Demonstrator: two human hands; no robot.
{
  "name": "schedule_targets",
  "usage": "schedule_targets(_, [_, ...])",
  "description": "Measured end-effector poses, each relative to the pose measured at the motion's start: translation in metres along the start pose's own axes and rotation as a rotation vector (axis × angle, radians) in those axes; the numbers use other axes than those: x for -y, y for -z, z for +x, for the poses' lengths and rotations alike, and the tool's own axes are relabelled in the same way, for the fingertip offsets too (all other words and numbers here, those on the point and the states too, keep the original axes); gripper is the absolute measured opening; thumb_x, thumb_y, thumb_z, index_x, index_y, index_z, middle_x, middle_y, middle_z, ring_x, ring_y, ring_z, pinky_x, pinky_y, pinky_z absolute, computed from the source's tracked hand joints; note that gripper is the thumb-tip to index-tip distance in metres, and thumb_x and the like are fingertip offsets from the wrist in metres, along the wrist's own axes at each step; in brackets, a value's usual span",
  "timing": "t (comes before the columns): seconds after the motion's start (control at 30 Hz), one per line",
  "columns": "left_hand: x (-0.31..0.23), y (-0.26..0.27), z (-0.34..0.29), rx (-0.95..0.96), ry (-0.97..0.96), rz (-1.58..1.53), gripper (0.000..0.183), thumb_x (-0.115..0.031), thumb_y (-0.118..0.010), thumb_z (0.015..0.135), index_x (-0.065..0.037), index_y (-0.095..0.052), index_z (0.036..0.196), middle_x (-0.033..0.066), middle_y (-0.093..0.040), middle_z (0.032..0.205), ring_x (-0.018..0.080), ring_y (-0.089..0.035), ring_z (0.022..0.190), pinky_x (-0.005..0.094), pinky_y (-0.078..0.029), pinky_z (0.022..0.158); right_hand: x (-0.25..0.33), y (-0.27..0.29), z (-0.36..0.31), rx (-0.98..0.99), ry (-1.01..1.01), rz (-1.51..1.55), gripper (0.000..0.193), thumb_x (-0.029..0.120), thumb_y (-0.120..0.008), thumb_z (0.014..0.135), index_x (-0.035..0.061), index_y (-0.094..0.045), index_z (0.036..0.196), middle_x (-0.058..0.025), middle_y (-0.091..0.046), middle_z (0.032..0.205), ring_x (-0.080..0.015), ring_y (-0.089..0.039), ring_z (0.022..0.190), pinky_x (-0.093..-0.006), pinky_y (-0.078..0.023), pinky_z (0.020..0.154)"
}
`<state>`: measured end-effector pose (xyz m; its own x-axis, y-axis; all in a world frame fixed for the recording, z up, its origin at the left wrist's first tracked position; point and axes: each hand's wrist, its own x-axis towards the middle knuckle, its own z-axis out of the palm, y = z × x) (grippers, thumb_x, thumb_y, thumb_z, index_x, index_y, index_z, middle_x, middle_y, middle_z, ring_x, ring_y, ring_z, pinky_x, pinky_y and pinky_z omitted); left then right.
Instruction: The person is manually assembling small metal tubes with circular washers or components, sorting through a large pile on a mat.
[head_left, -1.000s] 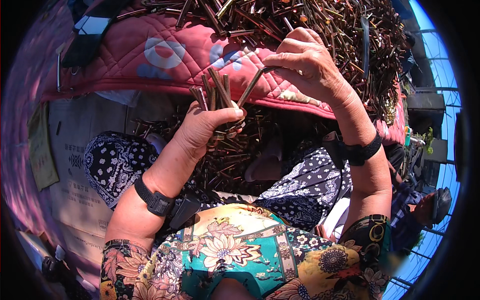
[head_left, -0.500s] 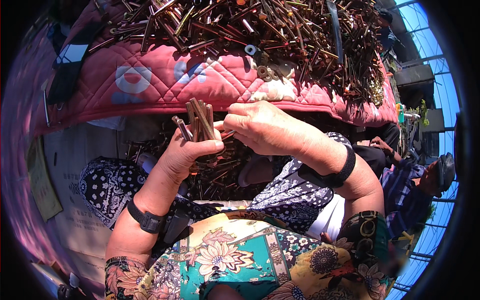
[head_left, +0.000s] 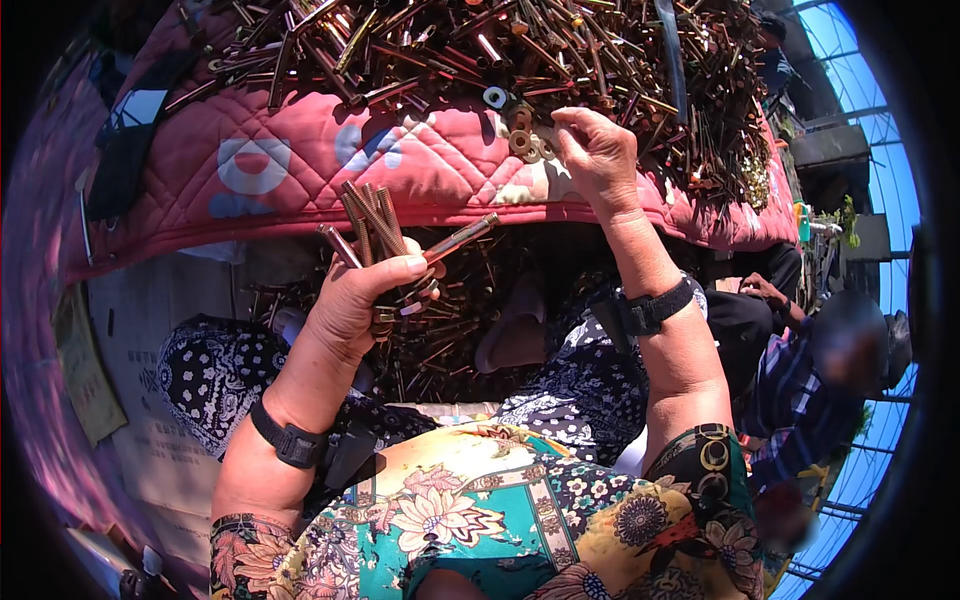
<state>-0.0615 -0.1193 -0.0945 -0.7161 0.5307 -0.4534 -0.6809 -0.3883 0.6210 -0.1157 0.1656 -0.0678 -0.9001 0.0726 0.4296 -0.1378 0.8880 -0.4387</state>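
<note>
My left hand [head_left: 362, 290] is closed round a bunch of metal anchor bolts [head_left: 377, 222], their threaded ends pointing up and hex heads showing under the fingers. One bolt with a sleeve [head_left: 460, 238] sticks out of this hand to the right, past the thumb. Over the quilt's edge, my right hand [head_left: 600, 160] has its fingers curled together. Its fingertips are close to several brass-coloured washers [head_left: 522, 135] and a pale washer [head_left: 495, 97]; whatever they may hold is hidden.
A large heap of bolts and sleeves [head_left: 450, 50] covers the far part of the pink quilt [head_left: 310, 170]. More bolts [head_left: 430, 360] lie in shadow below, between my knees. A dark strap [head_left: 145, 120] lies at the left. Another person [head_left: 790, 350] sits close by at the right.
My right hand has left the bunch and moved up and right to the washers. The left hand has tilted slightly, and a sleeved bolt now juts out to its right.
</note>
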Motion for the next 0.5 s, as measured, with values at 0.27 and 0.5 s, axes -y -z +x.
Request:
schedule_targets(0.27, [0.001,0.002,0.003,0.012,0.033,-0.018,0.027,-0.017,-0.066,0.071,0.000,-0.059,0.090,0.0136,-0.063,0.082,0.0192,-0.063,0.068,0.0273,-0.052,0.063,0.001,-0.011,0.035,0.303,-0.128,-0.744,0.015,0.017,-0.054,0.077,0.0117,-0.065,0.086,-0.0154,-0.066,0.079,-0.0325,-0.065,0.078,-0.0421,-0.051,0.067])
schedule_targets(0.5, [0.001,0.003,0.001,0.031,-0.003,-0.045,0.027,-0.016,-0.067,0.071,0.000,-0.059,0.091,0.0147,-0.064,0.083,0.0193,-0.063,0.067,0.0275,-0.053,0.064,0.012,-0.013,0.048,0.387,-0.131,-0.831,0.017,0.016,-0.054,0.075,0.0119,-0.067,0.085,-0.0137,-0.066,0.086,-0.0303,-0.065,0.084,-0.0402,-0.051,0.070])
